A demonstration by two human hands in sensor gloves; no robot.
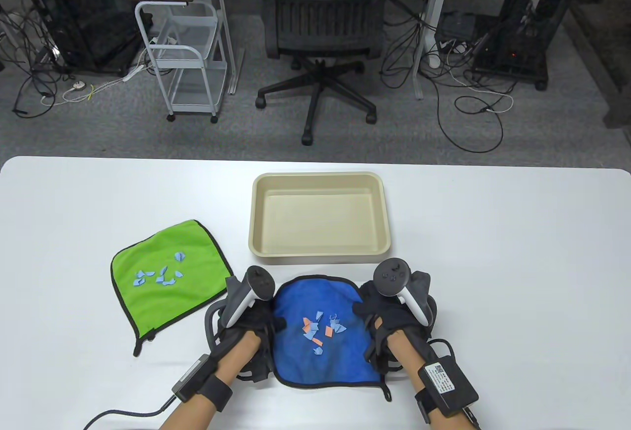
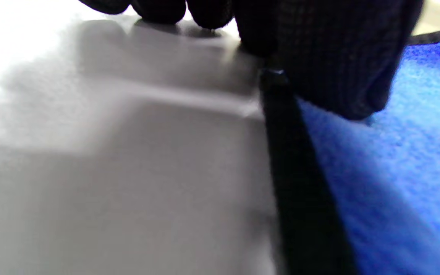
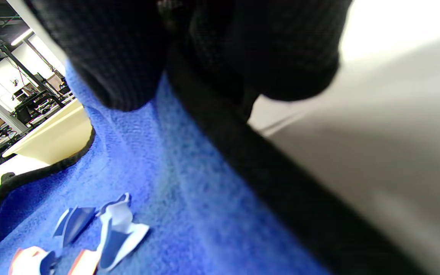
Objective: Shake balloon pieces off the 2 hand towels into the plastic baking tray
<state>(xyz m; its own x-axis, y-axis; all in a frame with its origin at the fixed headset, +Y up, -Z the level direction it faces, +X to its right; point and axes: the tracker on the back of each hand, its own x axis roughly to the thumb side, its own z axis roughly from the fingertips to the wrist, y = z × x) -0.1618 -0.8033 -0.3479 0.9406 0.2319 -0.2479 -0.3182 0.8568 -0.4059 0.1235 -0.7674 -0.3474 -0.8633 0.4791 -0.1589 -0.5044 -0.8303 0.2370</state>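
Table view: blue microfibre hand towel with black edging (image 1: 323, 336) lies flat at the near edge of the white table (image 1: 517, 252), directly in front of the empty cream plastic baking tray (image 1: 318, 214). A small cluster of blue and orange balloon pieces (image 1: 319, 329) sits at its centre. Left hand (image 1: 244, 324) is at the towel's left edge, right hand (image 1: 394, 321) at its right edge.

Left wrist view: thumb lies on the blue pile just inside the black hem, other fingertips (image 2: 159, 9) curled down to the table beside the edge. This reads as a pinch on the hem. Right wrist view: same arrangement, thumb on the pile and fingers over the hem, so the right hand also appears to grip the towel edge. Towel not yet lifted, as far as I can tell.

Green microfibre hand towel (image 1: 167, 279) lies to the left, well apart from the tray, carrying its own blue balloon scraps (image 1: 160, 274); untouched.

Judgement, step in hand: lift the blue towel and carry it over the tray.
- Raise both edges evenly so the cloth sags into a trough and keeps the pieces central.
- Keep it level during transfer; tip only once above the tray.
- Shake with short motions; light scraps may cling to pile or fly past the rim.
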